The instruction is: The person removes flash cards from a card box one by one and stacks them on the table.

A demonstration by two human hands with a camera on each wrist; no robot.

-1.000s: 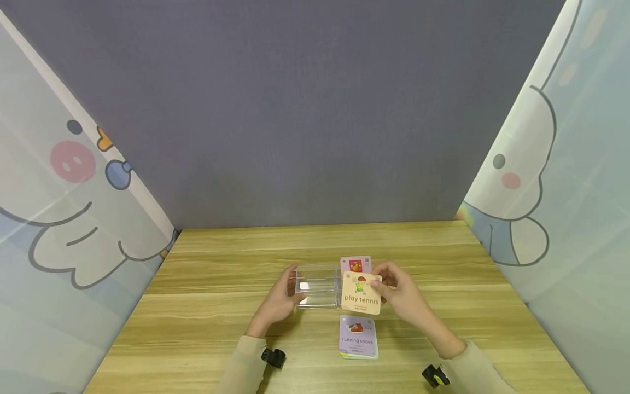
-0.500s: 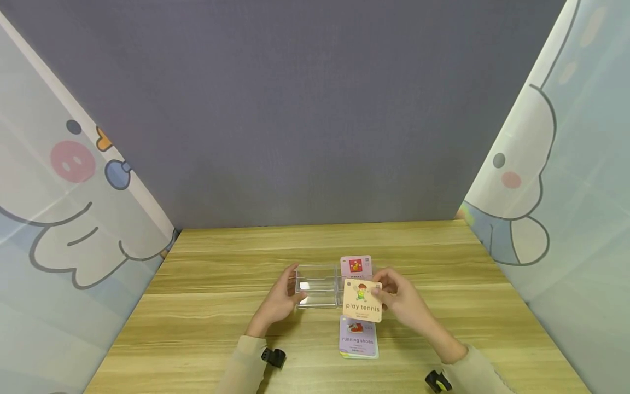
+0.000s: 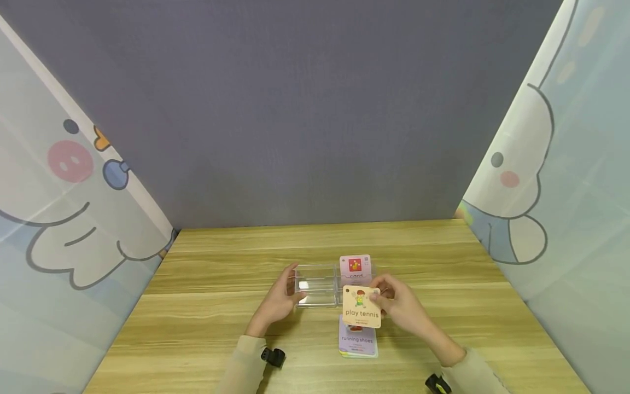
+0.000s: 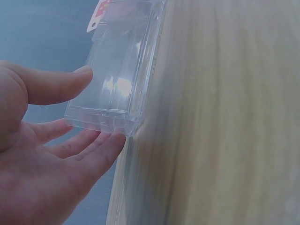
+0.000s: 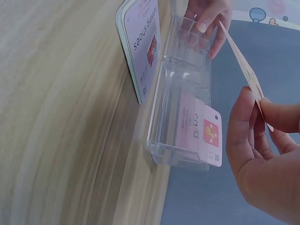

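Note:
My right hand (image 3: pixel 401 306) pinches a cream "play tennis" card (image 3: pixel 361 306) between thumb and fingers, seen almost edge-on in the right wrist view. The card is held above the front of a clear plastic box (image 3: pixel 316 299), which has two compartments side by side. A pink card (image 3: pixel 355 265) with a red picture stands in the right compartment, its top above the rim. My left hand (image 3: pixel 276 298) holds the left end of the box, thumb on one side and fingertips at the end wall (image 4: pixel 96 119). The left compartment holds no card.
A small stack of cards lies in front of the box, a purple "running shoes" card (image 3: pixel 357 342) on top, partly covered by the held card in the head view. The wooden table (image 3: pixel 206 317) meets a grey panel (image 3: pixel 315 137) at the back, with cartoon-printed curtains at both sides.
My right hand has drawn the "play tennis" card toward the front, uncovering more of the pink card and overlapping the purple one. My left hand and the box stay put.

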